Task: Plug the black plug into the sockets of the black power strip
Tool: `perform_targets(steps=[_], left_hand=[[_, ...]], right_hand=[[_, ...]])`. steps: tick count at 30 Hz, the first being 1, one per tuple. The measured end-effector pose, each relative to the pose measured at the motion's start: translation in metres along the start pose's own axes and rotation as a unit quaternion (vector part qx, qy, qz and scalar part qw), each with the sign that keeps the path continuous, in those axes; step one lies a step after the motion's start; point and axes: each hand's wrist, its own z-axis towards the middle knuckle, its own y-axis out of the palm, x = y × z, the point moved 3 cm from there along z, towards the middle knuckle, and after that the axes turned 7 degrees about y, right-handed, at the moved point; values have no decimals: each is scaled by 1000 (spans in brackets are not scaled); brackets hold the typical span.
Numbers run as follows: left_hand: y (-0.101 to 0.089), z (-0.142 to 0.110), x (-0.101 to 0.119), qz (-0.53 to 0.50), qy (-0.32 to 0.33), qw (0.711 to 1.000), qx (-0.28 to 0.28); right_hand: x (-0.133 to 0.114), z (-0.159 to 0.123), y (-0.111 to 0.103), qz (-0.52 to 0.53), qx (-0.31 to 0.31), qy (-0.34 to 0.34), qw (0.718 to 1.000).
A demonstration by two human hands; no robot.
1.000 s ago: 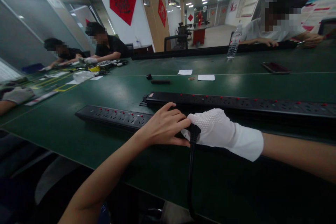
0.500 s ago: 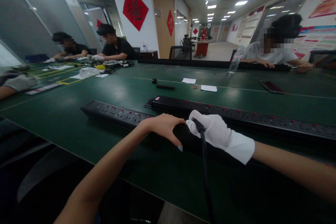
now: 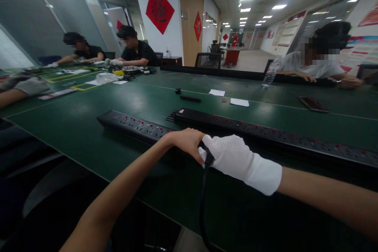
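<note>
A long black power strip (image 3: pixel 136 125) with a row of sockets and small red parts lies at a slant on the green table. My bare left hand (image 3: pixel 188 142) is wrapped over the strip from above, fingers on the far side and thumb on the near side. In my right hand (image 3: pixel 230 151), which wears a white dotted glove, is a black power plug (image 3: pixel 209 158). Its cable (image 3: pixel 202 201) hangs down past the table edge. The plug's front is hidden between my hands, at the strip; whether it sits in a socket I cannot see.
Behind lies a second black power strip (image 3: pixel 265 130). Farther back are a short black bar (image 3: pixel 190 99), a small black part (image 3: pixel 177 91), white papers (image 3: pixel 239 102), a phone (image 3: pixel 313 104) and a water bottle (image 3: pixel 271 71). Several people sit around the table (image 3: pixel 73 120).
My right hand has carried the plug left, up against my left hand. The cable has swung left with it. My left hand keeps its place on the strip; the view has shifted slightly.
</note>
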Motion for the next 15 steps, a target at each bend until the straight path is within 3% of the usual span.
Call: perform_targets(steps=[8,15], left_hand=[[-1,0,4,38,-7,999,-11],[-4,-1,11,61,9,998,33]], right_hand=[[9,-3,18,58,45,-10,997],[10,-1,19,87,61,3,994]])
